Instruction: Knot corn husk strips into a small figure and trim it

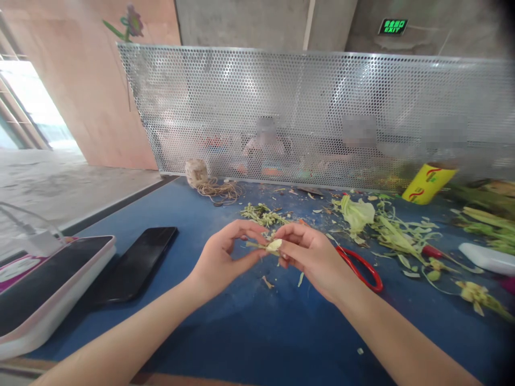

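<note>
Over the middle of the blue table, my left hand (219,260) and my right hand (311,257) meet at a small pale yellow-green petal-like piece (274,245) with a thin stem. My right thumb and fingers pinch the petal-like piece. The left thumb and forefinger close around its stem side, where the fingertips partly hide it. Just behind the hands lies a small pile of pale green sprigs (263,214). Red-handled scissors (364,271) rest beside my right wrist, their blades mostly hidden by that hand.
A black phone (139,262) and a white-edged device with a cable (52,284) lie at left. Twine (219,190) sits by the perforated metal screen (257,96). Pale leaf strips (396,236), a yellow tube (428,183) and a white object (488,259) are at right.
</note>
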The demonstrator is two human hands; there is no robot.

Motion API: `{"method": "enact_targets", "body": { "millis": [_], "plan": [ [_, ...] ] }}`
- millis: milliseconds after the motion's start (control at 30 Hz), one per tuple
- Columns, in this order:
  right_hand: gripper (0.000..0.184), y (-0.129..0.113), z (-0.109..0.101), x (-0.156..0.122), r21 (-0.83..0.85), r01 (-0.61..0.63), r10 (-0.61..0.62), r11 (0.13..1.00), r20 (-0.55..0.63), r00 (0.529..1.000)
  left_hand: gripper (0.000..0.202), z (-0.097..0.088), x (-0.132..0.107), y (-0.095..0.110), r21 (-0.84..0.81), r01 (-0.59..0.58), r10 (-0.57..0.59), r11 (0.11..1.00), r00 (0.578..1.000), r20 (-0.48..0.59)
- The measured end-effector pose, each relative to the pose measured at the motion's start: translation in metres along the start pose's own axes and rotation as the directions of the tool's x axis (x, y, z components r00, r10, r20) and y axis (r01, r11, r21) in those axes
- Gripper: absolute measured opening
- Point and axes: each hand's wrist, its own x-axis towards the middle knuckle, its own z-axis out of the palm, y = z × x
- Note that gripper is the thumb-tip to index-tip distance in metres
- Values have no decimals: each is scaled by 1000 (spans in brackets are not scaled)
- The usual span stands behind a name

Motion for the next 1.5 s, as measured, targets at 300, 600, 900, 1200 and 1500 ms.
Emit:
{"method": "enact_targets", "body": {
  "millis": [300, 600, 900, 1200, 1500],
  "plan": [
    [15, -3, 2, -2, -27, 144, -141, 989, 79, 987, 21, 0, -2, 2, 28, -56, 56, 998, 998, -7],
    [7, -1, 3, -6, -563, 408, -434, 719, 95, 896, 32, -2, -8, 0, 151, -200, 198, 968, 980, 32],
    [7, 5, 4, -6, -470, 427, -388, 773, 183, 903, 41, -2, -10, -2, 270, -243, 228, 932, 970, 87],
    [21, -12, -3, -12, -556, 616, -337, 559, 526, 781, 46, 0, -10, 8, 52, -197, 187, 979, 970, 154],
    [18, 0, -5, -4, -152, 281, -202, 948, 397, 895, 43, -3, -11, 9, 5, -210, 207, 978, 969, 131]
  ]
}}
